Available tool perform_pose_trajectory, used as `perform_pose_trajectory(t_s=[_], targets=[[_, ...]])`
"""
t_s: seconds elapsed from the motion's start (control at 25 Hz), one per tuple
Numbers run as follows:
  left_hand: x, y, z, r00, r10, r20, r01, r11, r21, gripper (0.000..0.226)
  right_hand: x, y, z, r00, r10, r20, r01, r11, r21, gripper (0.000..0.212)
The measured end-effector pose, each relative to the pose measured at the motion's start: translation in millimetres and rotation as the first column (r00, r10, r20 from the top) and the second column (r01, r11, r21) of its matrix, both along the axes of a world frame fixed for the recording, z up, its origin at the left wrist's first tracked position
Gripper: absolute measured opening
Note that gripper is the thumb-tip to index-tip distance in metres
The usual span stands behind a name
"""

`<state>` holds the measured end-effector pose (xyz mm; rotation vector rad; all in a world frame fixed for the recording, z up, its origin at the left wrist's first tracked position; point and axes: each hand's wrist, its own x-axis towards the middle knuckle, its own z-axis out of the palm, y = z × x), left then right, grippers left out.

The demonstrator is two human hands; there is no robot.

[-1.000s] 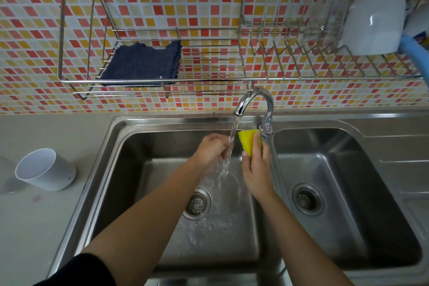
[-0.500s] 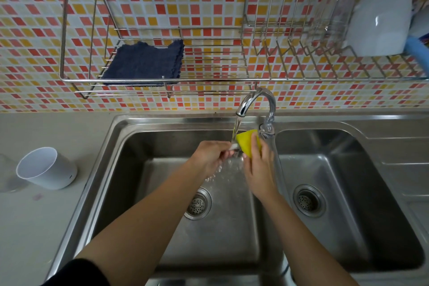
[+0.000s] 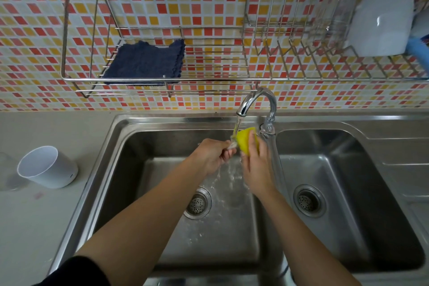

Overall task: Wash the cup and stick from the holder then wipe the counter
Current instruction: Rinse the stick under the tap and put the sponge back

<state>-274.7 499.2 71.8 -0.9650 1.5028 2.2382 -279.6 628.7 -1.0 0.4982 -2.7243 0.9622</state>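
Yellow sponge is gripped by the right hand against the stick, pinched by the left hand under the running faucet. Stick-scrubbing is judged underway; the white cup on the counter must be fetched next.

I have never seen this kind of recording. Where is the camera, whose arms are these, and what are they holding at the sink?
There is no machine here. A person wears one wide-angle camera on the head, so you look down on their own two arms. The left hand grips a thin pale thing, probably the stick, under water running from the tap. The right hand holds a yellow sponge against it, above the left basin of the steel sink. On the counter to the left sits a white container. A dark blue cloth lies in the wall rack.
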Motion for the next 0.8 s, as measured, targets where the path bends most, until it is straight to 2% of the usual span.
perform_pose_trajectory(t_s=[0.08, 0.2, 0.28, 0.44, 0.56, 0.68, 0.8], targets=[[1, 1, 3, 1.0, 0.009, -0.002, -0.008, 0.998, 0.057, 0.021, -2, -3, 1, 0.998, -0.058, 0.031, 0.06, 0.996, -0.072, 0.064], [3, -3, 3, 1.0, 0.02, -0.006, -0.019, 0.994, 0.106, 0.021, 1, -4, 0, 0.998, 0.049, 0.028, -0.049, 0.998, -0.03, 0.07], [5, -2, 5, 1.0, -0.015, 0.004, 0.014, 0.996, 0.084, 0.02, -2, -6, 0, 0.998, -0.051, 0.04, 0.056, 0.991, -0.124, 0.067], [4, -3, 8, 1.0, 0.008, -0.007, -0.008, 1.0, 0.012, 0.024, 4, -6, 0, 0.996, 0.069, 0.052, -0.064, 0.995, -0.083, 0.068], [5, 2, 13, 0.997, -0.073, -0.012, 0.072, 0.994, -0.079, 0.025, 1, -10, -1, 0.991, -0.047, 0.126, 0.076, 0.97, -0.231, 0.067], [5, -2, 14, 0.998, -0.058, -0.014, 0.056, 0.992, -0.116, 0.026, 3, -9, -2, 0.991, 0.057, 0.122, -0.04, 0.99, -0.138, 0.07], [8, -4, 15, 0.994, -0.107, -0.006, 0.105, 0.984, -0.144, 0.023, -4, -6, 0, 0.985, -0.03, 0.168, 0.071, 0.966, -0.249, 0.066]])
